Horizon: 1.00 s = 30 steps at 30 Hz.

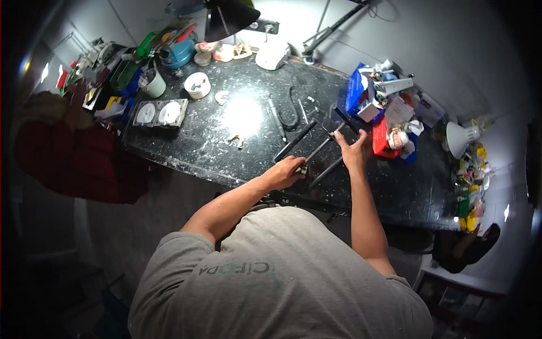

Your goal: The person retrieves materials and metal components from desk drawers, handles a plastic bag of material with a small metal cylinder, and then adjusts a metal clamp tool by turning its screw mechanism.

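Grey metal rod (320,150), near the front of the bench (395,189), is gripped by the left hand (287,172); the right hand (353,151) is spread, contact unclear, so tipping could be caused by one-sided support.

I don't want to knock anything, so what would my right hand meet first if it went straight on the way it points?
Your right hand would probably meet the dark bar just ahead first; the blue bin looks next, though depth is unclear.
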Each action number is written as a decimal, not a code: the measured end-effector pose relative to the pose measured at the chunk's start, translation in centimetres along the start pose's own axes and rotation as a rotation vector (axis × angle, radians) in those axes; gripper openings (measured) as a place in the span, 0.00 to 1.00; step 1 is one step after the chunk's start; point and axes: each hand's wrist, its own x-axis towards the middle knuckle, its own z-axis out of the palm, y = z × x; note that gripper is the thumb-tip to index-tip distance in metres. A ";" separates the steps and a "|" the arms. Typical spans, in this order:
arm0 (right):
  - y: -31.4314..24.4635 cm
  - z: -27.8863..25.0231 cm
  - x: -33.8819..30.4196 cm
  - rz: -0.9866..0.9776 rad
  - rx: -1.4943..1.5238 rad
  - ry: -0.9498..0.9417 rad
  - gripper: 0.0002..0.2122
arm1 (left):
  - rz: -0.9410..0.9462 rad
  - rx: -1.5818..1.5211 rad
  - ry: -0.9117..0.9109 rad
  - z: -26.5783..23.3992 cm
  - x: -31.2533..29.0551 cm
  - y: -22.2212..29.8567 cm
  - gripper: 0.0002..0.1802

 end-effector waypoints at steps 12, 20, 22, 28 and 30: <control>-5.3 -3.2 -1.2 0.442 1.245 -0.326 0.04 | -0.126 -0.152 0.125 2.2 -1.4 -0.6 0.30; -8.7 -6.5 -3.6 0.141 0.860 -0.276 0.05 | -0.082 -0.077 0.221 3.1 -2.5 -1.5 0.22; -8.8 -7.1 -3.6 0.098 0.866 -0.334 0.06 | -0.093 -0.156 0.216 3.3 -2.4 -1.6 0.20; -9.5 -8.5 -3.2 -0.025 0.698 -0.267 0.05 | -0.193 -0.151 0.192 4.0 -2.5 -2.5 0.15; -9.7 -9.0 -2.9 -0.106 0.646 -0.187 0.04 | -0.198 -0.147 0.197 4.0 -2.2 -2.4 0.14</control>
